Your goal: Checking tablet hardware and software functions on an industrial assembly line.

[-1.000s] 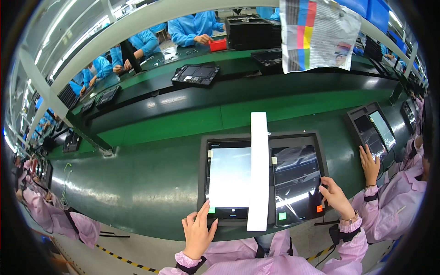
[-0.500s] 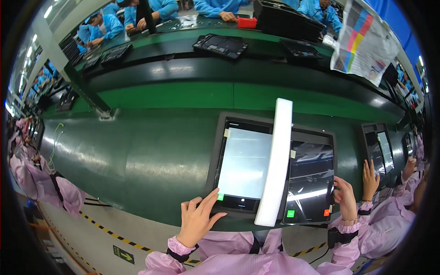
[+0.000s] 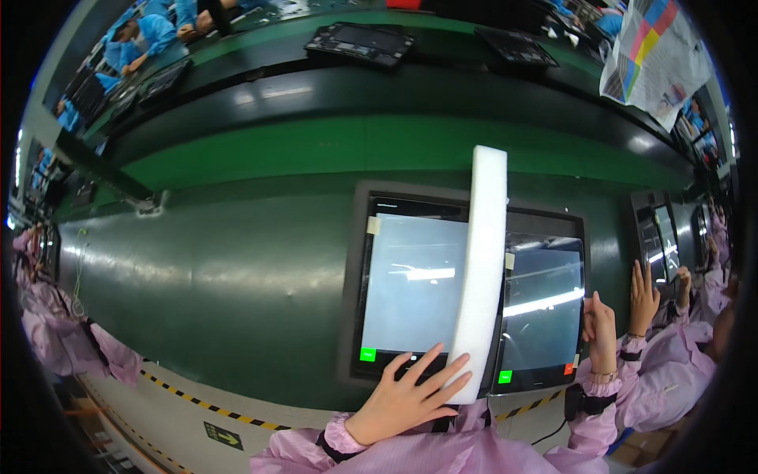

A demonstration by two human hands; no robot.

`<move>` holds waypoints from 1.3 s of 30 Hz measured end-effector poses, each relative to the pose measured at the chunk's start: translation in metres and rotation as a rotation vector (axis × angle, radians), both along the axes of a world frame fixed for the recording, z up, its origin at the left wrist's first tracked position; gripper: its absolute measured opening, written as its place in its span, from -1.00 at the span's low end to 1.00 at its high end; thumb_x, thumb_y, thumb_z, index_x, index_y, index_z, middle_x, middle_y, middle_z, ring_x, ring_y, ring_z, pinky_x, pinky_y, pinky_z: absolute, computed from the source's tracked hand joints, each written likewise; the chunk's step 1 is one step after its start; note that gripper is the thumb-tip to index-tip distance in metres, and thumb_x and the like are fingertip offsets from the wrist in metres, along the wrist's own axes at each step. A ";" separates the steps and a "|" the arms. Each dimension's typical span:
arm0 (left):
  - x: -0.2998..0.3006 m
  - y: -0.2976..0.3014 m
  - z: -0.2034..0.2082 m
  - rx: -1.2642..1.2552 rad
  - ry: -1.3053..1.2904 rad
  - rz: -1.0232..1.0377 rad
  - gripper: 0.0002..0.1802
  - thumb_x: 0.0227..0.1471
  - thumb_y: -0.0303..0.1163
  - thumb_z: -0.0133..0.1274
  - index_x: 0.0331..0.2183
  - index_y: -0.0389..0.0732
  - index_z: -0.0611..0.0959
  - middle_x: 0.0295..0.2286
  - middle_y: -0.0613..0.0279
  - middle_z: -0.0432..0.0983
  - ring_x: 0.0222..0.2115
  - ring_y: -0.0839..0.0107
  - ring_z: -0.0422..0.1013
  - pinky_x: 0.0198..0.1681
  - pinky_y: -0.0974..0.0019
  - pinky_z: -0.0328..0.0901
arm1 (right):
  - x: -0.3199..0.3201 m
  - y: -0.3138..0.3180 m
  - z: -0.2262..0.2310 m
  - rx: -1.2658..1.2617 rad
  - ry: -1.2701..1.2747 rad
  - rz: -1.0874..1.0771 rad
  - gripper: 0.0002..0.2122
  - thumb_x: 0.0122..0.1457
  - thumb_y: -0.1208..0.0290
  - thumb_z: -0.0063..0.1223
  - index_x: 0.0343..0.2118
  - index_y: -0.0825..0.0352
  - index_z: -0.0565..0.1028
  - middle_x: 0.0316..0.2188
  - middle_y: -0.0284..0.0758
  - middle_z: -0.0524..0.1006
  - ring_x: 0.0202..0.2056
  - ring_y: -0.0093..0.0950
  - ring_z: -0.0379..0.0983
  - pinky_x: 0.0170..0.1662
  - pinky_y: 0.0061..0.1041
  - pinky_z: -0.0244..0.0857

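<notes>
Two tablets lie side by side in a dark tray [image 3: 357, 261]. The left tablet [image 3: 414, 284] has a pale lit screen with a green square at its lower left. On the right tablet [image 3: 543, 316] the screen is greyish and lit, with green and red squares at the bottom. A long white foam strip [image 3: 480, 268] stands between them. My left hand [image 3: 407, 395] is open, fingers spread over the left tablet's lower edge and the strip's near end. Fingers bent, my right hand [image 3: 602, 336] grips the right tablet's right edge; some fingertips are hidden.
A similar tray [image 3: 655, 237] lies to the right, with a co-worker's hand [image 3: 645, 299] beside it. Opened devices [image 3: 359, 43] rest on the raised far line. A printed sheet [image 3: 655, 63] hangs at the upper right. A green cord [image 3: 79, 272] lies at the far left.
My left hand has moved right, from the left tablet's lower-left corner to the foam strip's near end. The right tablet's screen has gone from dark to lit. The view has tilted down.
</notes>
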State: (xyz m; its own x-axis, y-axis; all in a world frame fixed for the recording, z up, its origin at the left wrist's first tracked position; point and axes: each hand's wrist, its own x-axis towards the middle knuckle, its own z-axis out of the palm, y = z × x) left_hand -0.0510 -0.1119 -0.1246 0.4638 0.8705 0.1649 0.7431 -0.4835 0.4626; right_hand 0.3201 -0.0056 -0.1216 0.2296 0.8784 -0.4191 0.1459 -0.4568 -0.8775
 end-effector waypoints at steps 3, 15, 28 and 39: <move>0.007 0.006 -0.004 0.009 0.015 -0.062 -0.36 -0.01 0.15 -0.05 0.10 0.19 0.34 0.18 0.55 0.09 0.15 0.32 0.11 0.12 0.14 -0.03 | -0.005 0.000 0.001 0.009 -0.026 -0.060 -0.64 0.27 0.15 -0.13 -0.51 0.37 0.44 -0.77 -0.54 0.24 -0.85 -0.79 -0.03 -0.80 -0.73 -0.14; 0.018 0.016 -0.009 0.019 0.071 -0.131 -0.52 0.12 -0.01 -0.14 0.09 0.23 0.35 0.17 0.59 0.13 0.11 0.40 0.18 0.16 0.14 -0.09 | -0.010 0.001 -0.002 0.015 -0.080 -0.173 -0.62 0.27 0.17 -0.14 -0.55 0.39 0.43 -0.88 -0.55 0.16 -0.89 -0.78 -0.07 -0.84 -0.73 -0.20; -0.016 0.000 0.006 -0.046 -0.057 0.122 -0.54 -0.08 0.04 0.10 -0.11 0.12 0.57 0.02 0.49 0.37 0.02 0.45 0.27 0.13 0.10 -0.06 | 0.004 -0.003 -0.009 0.019 -0.046 -0.180 -0.65 0.25 0.18 -0.09 -0.48 0.41 0.50 -0.78 -0.49 0.30 -0.90 -0.77 -0.02 -0.86 -0.73 -0.16; -0.045 -0.038 0.002 -0.114 0.087 0.501 -0.73 -0.07 -0.30 0.07 -0.25 -0.12 0.51 -0.10 0.41 0.49 0.02 0.35 0.27 0.12 -0.05 -0.19 | 0.008 -0.002 -0.011 0.061 -0.011 -0.108 -0.65 0.27 0.18 -0.12 -0.47 0.41 0.49 -0.80 -0.51 0.26 -0.88 -0.77 -0.03 -0.84 -0.74 -0.16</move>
